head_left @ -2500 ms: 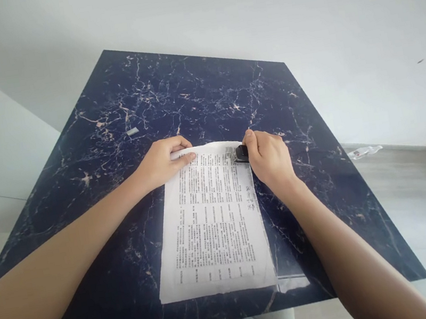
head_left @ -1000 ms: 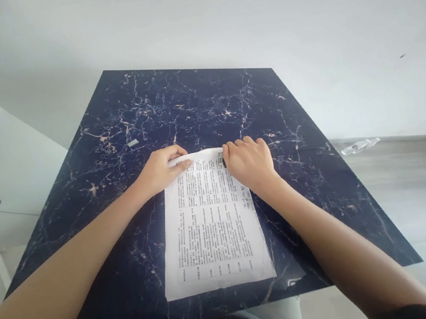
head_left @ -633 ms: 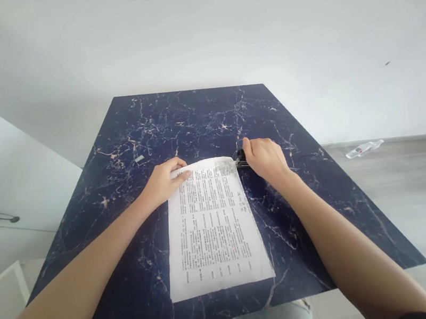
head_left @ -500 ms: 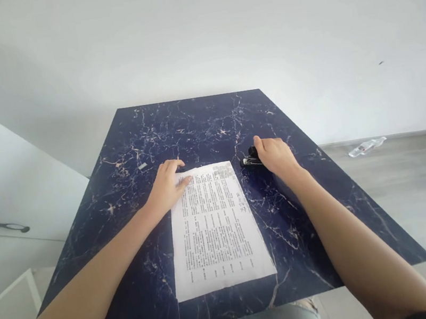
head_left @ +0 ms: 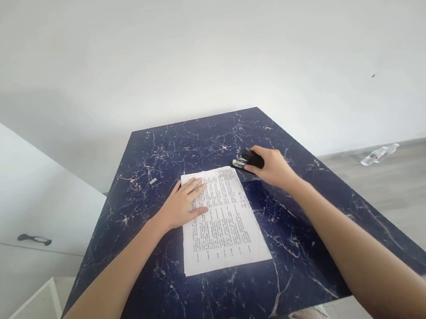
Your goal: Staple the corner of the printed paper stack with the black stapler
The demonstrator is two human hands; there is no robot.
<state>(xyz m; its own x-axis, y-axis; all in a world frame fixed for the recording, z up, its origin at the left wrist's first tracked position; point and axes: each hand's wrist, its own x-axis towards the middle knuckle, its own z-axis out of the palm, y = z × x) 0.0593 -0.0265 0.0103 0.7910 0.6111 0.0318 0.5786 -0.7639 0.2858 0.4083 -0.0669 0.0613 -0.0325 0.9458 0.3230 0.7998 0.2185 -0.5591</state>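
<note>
Printed paper sheets (head_left: 224, 233) lie flat on the dark blue marbled table (head_left: 227, 300), the text running sideways to me. My left hand (head_left: 183, 205) rests on their left part with its fingers spread flat. Just beyond the sheets' far right corner, my right hand (head_left: 271, 167) grips a black stapler (head_left: 246, 160) between thumb and fingers. The stapler's silvery front end points left toward that corner. How many sheets there are I cannot tell.
A small pale strip (head_left: 153, 181) lies on the table left of the sheets. On the floor to the right is a clear plastic package (head_left: 380, 154) by the wall. A white cabinet with a dark handle (head_left: 34, 240) stands at the left.
The stapler was on the sheets' corner and has come off it, still in my right hand. My left hand has gone from gripping the far left edge to lying flat on the paper.
</note>
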